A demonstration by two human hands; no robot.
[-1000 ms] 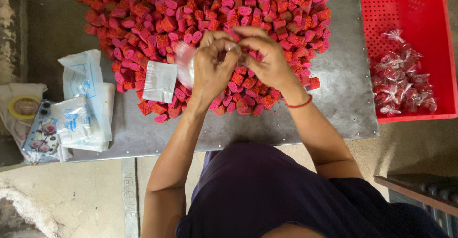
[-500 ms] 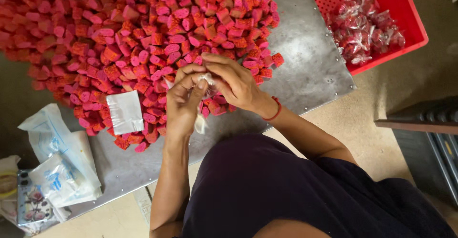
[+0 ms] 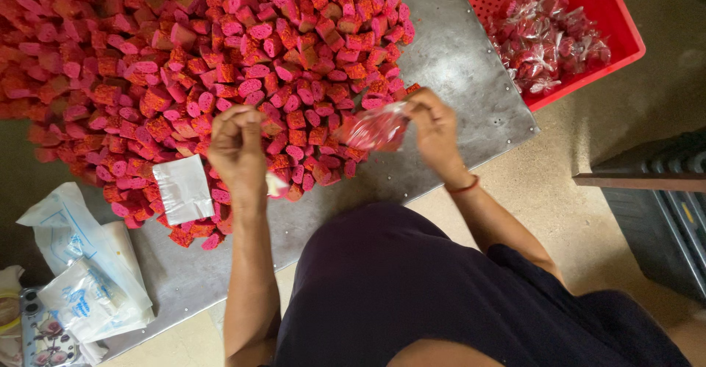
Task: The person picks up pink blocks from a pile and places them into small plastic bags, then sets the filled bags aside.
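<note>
Crinkly clear bag [image 3: 376, 128] pinched by right hand [image 3: 435, 133], spongy red-pink chunks [image 3: 243, 58] heaped

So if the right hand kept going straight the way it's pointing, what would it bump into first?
The right hand, holding a filled clear bag, points up-left toward the heap of red pieces. It would probably meet those first, though its height above them is hard to judge.

Your right hand [image 3: 435, 128] pinches a filled clear bag [image 3: 376, 129] above the red pieces [image 3: 243, 51]; your left hand [image 3: 237, 146] is closed over the pile.
</note>
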